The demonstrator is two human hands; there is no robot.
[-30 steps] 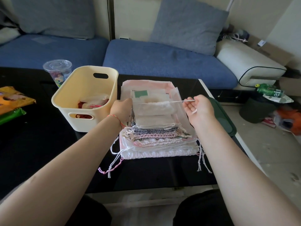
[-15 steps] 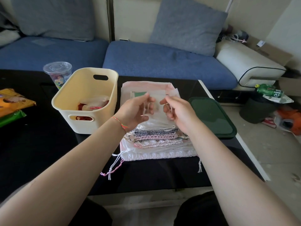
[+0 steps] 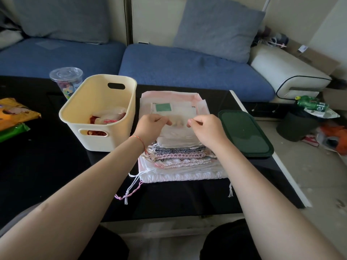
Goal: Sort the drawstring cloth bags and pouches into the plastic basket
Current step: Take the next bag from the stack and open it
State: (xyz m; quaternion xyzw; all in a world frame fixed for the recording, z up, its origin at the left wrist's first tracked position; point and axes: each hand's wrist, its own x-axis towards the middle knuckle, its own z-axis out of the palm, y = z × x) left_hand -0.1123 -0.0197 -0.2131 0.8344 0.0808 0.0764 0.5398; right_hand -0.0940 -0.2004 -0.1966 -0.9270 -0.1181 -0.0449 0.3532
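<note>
Pinching a sheer pouch (image 3: 178,121) by its top edge, my left hand (image 3: 153,125) and right hand (image 3: 204,128) have fingers curled, holding it over the stack of cloth bags (image 3: 178,158) on the dark counter (image 3: 47,166). Left of the stack sits the cream plastic basket (image 3: 97,132), a few pouches inside.

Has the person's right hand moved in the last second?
Yes. The right hand has come inward from the dark green plastic lid's side, meeting the left hand over the stacked cloth pouches.
</note>
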